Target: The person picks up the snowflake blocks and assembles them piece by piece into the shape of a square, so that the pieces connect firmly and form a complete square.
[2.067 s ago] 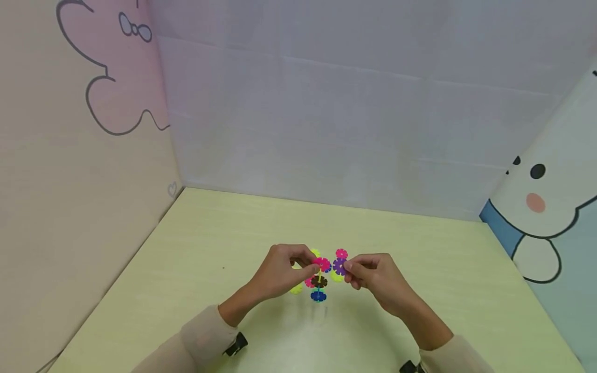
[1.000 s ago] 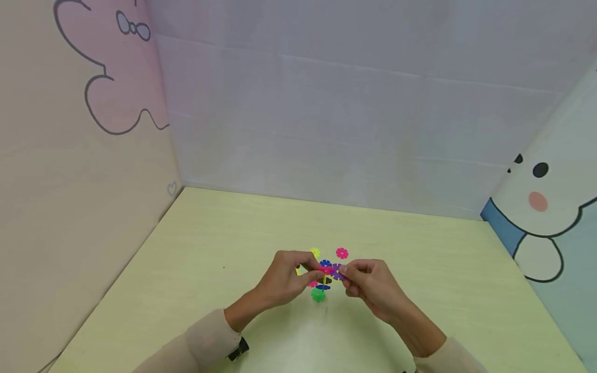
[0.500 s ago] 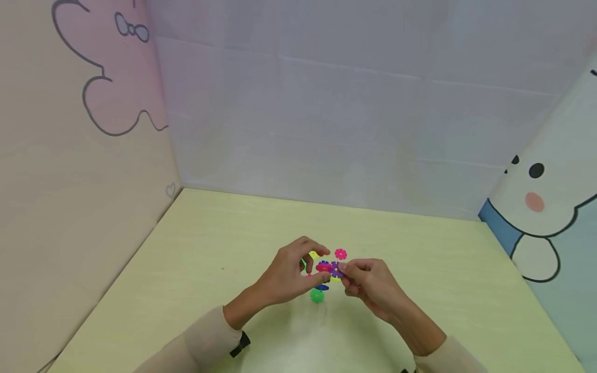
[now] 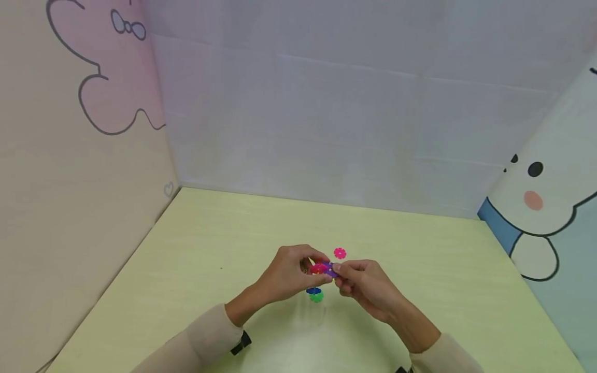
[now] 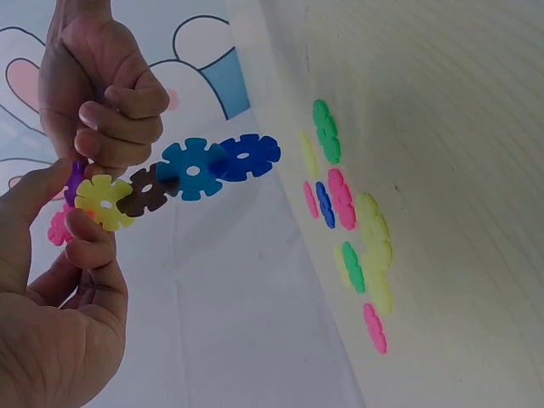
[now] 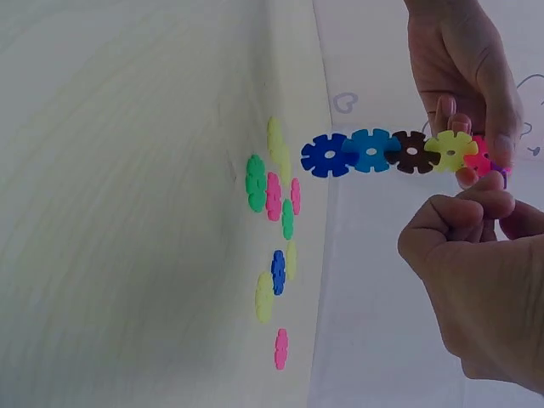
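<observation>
Between the hands hangs a chain of interlocking plastic flower-shaped discs: dark blue point(image 6: 320, 158), light blue point(image 6: 371, 146), brown point(image 6: 410, 155), yellow point(image 5: 95, 192), pink point(image 4: 318, 269) and purple point(image 4: 330, 270). My right hand point(image 4: 370, 290) pinches the purple disc at its right edge. From the other side, the thumb and curled fingers of my left hand point(image 4: 286, 275) grip the chain's end where pink and purple meet. Purple overlaps pink at this joint, which the fingertips partly cover. In both wrist views the chain is held up above the table.
Several loose discs lie on the pale table point(image 4: 233, 228), among them a pink disc point(image 4: 340, 253), a green disc point(image 5: 326, 133) and a dark blue disc point(image 6: 279, 272). Printed wall panels point(image 4: 289, 114) enclose the table's back and sides.
The purple disc, earlier apart from the pink one, now overlaps its edge. My left hand loosened from the pink disc, spread its fingers, then closed again at the pink-purple joint. The right hand shifted slightly left.
</observation>
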Action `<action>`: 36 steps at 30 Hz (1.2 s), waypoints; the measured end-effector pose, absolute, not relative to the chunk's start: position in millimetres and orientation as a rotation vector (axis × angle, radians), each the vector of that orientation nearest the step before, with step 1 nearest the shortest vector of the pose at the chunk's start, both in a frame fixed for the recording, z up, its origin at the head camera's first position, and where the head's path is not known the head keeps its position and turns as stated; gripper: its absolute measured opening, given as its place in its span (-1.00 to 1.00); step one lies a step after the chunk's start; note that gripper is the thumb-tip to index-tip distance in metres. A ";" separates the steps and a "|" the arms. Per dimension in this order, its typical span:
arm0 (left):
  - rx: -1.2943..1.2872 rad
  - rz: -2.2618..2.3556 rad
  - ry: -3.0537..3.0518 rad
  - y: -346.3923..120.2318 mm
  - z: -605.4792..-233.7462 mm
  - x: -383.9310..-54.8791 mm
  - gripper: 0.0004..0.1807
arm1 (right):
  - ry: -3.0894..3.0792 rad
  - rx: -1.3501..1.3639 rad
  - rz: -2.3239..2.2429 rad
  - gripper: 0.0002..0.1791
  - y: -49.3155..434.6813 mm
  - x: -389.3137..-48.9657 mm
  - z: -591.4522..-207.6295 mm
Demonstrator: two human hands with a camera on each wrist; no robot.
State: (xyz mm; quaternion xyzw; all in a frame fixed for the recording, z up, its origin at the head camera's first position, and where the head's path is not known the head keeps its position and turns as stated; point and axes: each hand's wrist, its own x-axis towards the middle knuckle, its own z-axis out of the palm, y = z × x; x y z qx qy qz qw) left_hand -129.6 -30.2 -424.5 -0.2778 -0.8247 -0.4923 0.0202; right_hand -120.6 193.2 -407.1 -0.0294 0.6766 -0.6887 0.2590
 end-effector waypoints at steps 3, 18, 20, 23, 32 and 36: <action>-0.828 -1.546 -2.571 -33.5 -424.7 -131.0 -0.66 | 2.021 -0.076 -1.791 -0.70 195.1 -130.2 -414.8; -0.729 -1.668 -2.618 -45.0 -424.3 -129.3 -0.67 | 2.975 -0.499 -0.738 -0.85 190.9 -167.6 -476.3; -0.729 -1.664 -2.617 -44.2 -424.4 -129.4 -0.68 | 2.957 -0.466 -0.741 -0.88 190.4 -170.3 -474.0; -0.728 -1.660 -2.620 -43.2 -424.3 -129.5 -0.69 | 2.896 -0.392 -0.785 -0.86 194.9 -174.4 -470.4; -0.745 -1.667 -2.628 -44.9 -427.3 -129.3 -0.69 | 2.642 -0.478 -1.087 -0.88 226.0 -162.5 -456.8; -0.744 -1.681 -2.610 -47.5 -428.6 -128.6 -0.68 | 2.620 -0.511 -1.353 -0.84 224.9 -142.5 -440.4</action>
